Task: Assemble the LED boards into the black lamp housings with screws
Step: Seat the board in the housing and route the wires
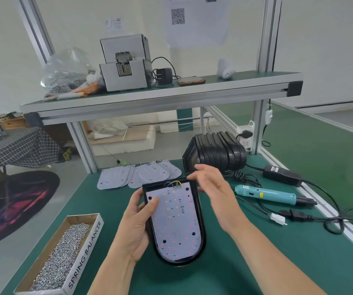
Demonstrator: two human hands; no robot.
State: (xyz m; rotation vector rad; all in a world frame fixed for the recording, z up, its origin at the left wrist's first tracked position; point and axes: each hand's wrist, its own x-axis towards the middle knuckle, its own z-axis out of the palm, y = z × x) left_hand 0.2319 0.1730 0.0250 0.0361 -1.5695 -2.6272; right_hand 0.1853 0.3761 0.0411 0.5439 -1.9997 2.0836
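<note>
A black lamp housing (pixel 201 222) lies on the green mat in the middle, with a white LED board (pixel 174 222) seated inside it and coloured wires at its top. My left hand (pixel 136 226) grips the housing's left edge, thumb pressing on the board. My right hand (pixel 213 188) hovers over the housing's upper right corner, fingers relaxed and holding nothing. A cardboard box of screws (pixel 62 258) stands at the front left. A teal electric screwdriver (pixel 271 194) lies to the right.
Spare LED boards (pixel 137 174) lie fanned out behind the housing. A stack of black housings (pixel 216 153) sits at the back right beside a power adapter (pixel 284 174) and cables. An upper shelf carries a screw feeder (pixel 126 62).
</note>
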